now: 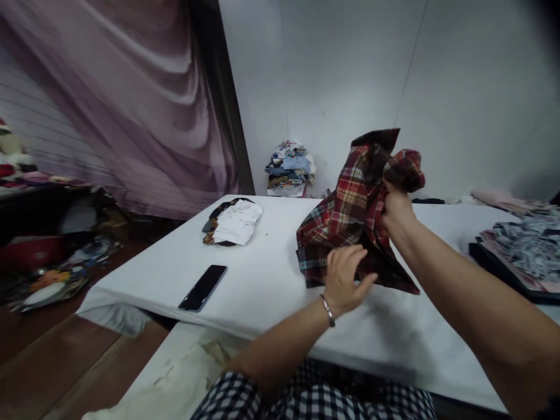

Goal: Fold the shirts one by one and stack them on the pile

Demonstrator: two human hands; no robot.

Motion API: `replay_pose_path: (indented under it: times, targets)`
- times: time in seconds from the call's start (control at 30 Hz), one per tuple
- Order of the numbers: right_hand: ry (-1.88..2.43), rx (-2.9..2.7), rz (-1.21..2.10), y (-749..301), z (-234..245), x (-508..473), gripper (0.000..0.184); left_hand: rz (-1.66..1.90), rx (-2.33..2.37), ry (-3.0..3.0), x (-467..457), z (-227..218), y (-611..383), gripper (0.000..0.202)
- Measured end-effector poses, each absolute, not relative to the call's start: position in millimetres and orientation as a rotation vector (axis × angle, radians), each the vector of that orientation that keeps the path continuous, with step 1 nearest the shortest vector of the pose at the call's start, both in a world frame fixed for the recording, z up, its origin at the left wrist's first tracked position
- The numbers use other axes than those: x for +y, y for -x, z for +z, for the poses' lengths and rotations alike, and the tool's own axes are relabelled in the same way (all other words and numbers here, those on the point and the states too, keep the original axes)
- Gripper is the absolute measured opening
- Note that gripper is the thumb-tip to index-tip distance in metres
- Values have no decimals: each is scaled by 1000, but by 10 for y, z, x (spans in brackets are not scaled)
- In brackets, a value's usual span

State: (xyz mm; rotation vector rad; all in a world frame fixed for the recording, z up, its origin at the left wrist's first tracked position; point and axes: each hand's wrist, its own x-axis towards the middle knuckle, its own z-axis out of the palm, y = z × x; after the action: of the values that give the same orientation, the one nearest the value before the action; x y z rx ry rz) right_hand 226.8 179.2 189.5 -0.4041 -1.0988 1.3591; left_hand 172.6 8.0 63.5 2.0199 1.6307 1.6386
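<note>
A red plaid cloth garment, crossed with yellow, dark and blue lines, hangs bunched over the white-covered table. My right hand is closed around its upper part and lifts it, so the lower folds drape down to the table. At the garment's lower front edge is my left hand, with a silver bracelet on the wrist. Its fingers are spread and it grips nothing; whether the fingertips touch the cloth I cannot tell.
A phone lies near the table's front left edge. Behind it sits folded white cloth on darker fabric. A clothes pile stands by the wall, and more folded fabric is at the right. A mauve curtain hangs left.
</note>
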Motion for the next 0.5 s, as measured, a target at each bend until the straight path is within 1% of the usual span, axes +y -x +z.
replay_pose_path:
  times: [0.1,0.13,0.17,0.23,0.3,0.33,0.43,0.47,0.5]
  targets:
    - [158,-820,1506,-2099,2181,1516,23,1676,1649,-1505,81,343,-1912,85]
    - [82,-813,1523,-2035,2267,1410,23,1706,1591,-1374,134,325,-1948,90]
    - [15,-823,1532,-1974,2345,1307,21,1742,1513,-1278,204,341,-1970,90]
    - [-76,-861,1525,-1872,2468,1130,17,1823,1359,-1164,371,434,-1972,83]
    - [-110,-898,1494,-1818,2552,1015,14,1920,1314,-1076,538,533,-1904,73]
    - [-110,-906,1474,-1815,2581,987,14,1947,1344,-1039,610,565,-1837,64]
    - [-44,-903,1407,-1925,2607,1041,18,1905,1593,-923,733,573,-1498,24]
    - [15,-888,1380,-2001,2588,1102,18,1888,1677,-893,737,565,-1347,18]
    - [84,-885,1332,-2093,2549,1179,18,1889,1751,-874,721,565,-1186,18]
